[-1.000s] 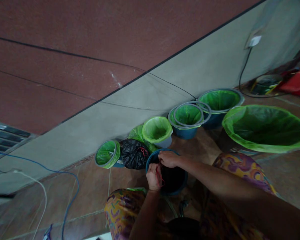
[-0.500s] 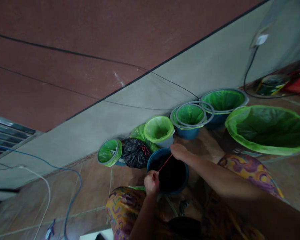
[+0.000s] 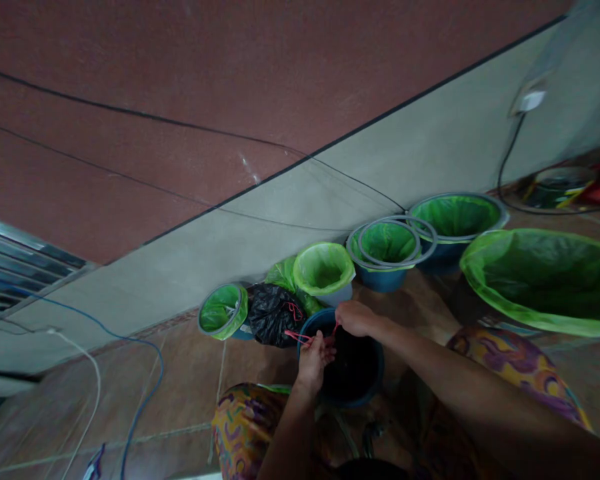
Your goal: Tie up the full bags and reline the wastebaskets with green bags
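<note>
Over a blue bucket-shaped bin (image 3: 381,373) with a dark inside, both of my hands are on a thin red string (image 3: 296,336). My left hand (image 3: 314,359) pinches it at the bin's left side, and a loop of it sticks out to the left past the fingers. At the bin's far rim my right hand (image 3: 355,318) is closed round another part of the string. Just left of the bin lies a black plastic bag (image 3: 270,319) with a red string of its own on top. What the bin holds is too dark to make out.
Along the wall stand a small bin (image 3: 225,311), a pale bin (image 3: 325,270), a blue bin with loose grey rings (image 3: 387,247) and another bin (image 3: 455,217), all green-lined. A large green-lined bin (image 3: 540,280) is at right. A blue cable (image 3: 155,373) crosses the tiled floor.
The red string was stretched straight between my hands; now it is slack and looped about my left fingers. My hands have come closer together. The view has shifted slightly.
</note>
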